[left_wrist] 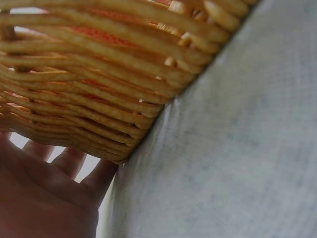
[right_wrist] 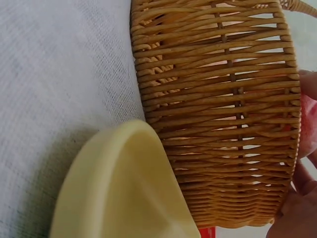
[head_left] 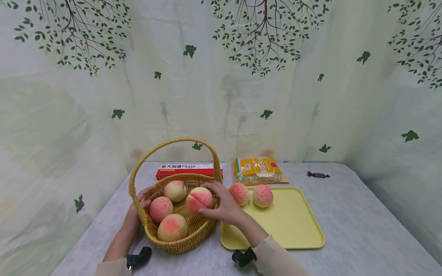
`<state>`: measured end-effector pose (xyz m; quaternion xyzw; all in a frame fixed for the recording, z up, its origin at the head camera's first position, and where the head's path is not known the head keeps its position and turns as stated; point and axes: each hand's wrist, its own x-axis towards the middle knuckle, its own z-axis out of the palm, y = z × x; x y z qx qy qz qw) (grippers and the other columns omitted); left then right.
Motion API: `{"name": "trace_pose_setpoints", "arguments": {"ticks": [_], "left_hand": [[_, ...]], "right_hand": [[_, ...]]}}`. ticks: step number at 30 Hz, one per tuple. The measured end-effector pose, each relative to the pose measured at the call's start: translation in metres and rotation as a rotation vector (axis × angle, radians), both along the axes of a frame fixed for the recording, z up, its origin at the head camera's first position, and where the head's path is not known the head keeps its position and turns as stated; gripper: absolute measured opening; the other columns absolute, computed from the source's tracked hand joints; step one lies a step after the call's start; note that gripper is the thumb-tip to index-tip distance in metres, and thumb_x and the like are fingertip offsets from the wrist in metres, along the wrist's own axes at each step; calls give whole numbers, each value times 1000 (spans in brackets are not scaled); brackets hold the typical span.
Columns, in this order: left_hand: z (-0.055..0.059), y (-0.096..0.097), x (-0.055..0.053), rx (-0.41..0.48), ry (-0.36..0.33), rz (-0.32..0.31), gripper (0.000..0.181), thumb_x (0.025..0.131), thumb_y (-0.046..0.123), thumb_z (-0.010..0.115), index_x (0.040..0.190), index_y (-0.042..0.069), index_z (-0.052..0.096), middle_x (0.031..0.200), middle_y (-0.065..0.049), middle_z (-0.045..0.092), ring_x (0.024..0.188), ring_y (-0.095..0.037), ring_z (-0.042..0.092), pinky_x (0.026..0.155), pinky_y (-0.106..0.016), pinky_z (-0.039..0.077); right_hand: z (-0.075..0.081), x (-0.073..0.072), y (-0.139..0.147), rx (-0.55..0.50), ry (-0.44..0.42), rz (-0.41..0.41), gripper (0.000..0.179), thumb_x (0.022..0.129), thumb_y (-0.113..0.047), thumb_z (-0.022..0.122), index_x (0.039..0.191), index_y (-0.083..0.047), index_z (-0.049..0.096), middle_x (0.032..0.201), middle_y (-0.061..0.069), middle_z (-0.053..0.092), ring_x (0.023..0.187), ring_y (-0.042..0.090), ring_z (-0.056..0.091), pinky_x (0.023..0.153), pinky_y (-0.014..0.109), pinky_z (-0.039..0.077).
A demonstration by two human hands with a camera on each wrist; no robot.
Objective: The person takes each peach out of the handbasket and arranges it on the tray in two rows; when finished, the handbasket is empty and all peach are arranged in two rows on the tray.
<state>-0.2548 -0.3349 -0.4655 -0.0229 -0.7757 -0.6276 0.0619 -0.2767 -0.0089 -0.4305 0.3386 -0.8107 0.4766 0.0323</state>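
Note:
A wicker basket (head_left: 186, 245) with a tall arched handle stands on the table, tilted a little toward me in the head view. My left hand (head_left: 135, 210) holds its left side at the rim; in the left wrist view the fingers (left_wrist: 69, 161) lie against the woven wall. My right hand (head_left: 226, 205) grips a pink-and-cream peach (head_left: 199, 200) between thumb and fingers, inside the basket's right side. Also in the basket are a pale peach (head_left: 175, 191), a speckled pink peach (head_left: 160, 209) and a large yellowish peach (head_left: 172, 228).
Right of the basket lies a yellow tray (head_left: 286, 230), carrying a pink peach (head_left: 239, 194) and another peach (head_left: 263, 196) at its back left. Behind are a red pasta box (head_left: 189, 170) and an orange food bag (head_left: 259, 170). A wrapped candy (head_left: 318, 174) lies back right.

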Motion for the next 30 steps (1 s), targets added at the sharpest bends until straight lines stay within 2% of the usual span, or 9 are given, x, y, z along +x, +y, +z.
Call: {"name": "trace_pose_setpoints", "arguments": {"ticks": [6,9,13,15,22,26,30], "left_hand": [[-1,0,0,0,-5,4,51,103,24,33,153,15,35,159,-9,31,129,2,35,94,-6,33],[-2,0,1,-8,-7,5,50,103,23,33,153,15,35,159,-10,31,130,0,35,94,-6,33],[-2,0,0,-2,2,-4,51,103,20,31,153,14,34,159,-9,32,132,-2,34,94,-6,32],[-1,0,0,6,2,-8,51,103,19,31,153,14,34,159,-9,31,133,-2,33,95,-6,31],[2,1,0,-3,-25,-1,50,102,22,31,152,14,35,159,-7,31,137,-8,32,94,-7,32],[2,1,1,-5,-36,2,50,102,23,31,151,14,36,158,-7,32,139,-14,31,94,-7,32],[2,0,0,-6,-47,5,50,103,25,31,151,15,36,157,-6,31,137,-12,31,94,-8,33]], "right_hand": [[3,3,5,-84,-52,16,63,82,-34,81,137,-26,51,129,-3,59,112,14,56,96,32,50],[3,6,8,-114,-92,12,61,84,-33,78,138,-25,50,125,-4,61,108,15,55,94,36,48],[7,10,14,-167,-165,12,61,86,-34,76,139,-25,47,128,-4,59,118,15,54,103,45,45],[9,11,18,-197,-178,21,62,86,-32,77,139,-24,45,131,-4,58,122,15,54,107,46,44],[12,18,33,-265,-140,37,64,85,-22,77,140,-21,44,129,3,57,112,15,55,97,31,50],[12,21,42,-290,-145,53,66,85,-17,77,142,-18,43,129,7,57,109,16,58,94,31,52],[12,23,51,-281,-137,47,70,85,-15,76,146,-16,40,130,8,57,110,17,59,94,31,53]]}}
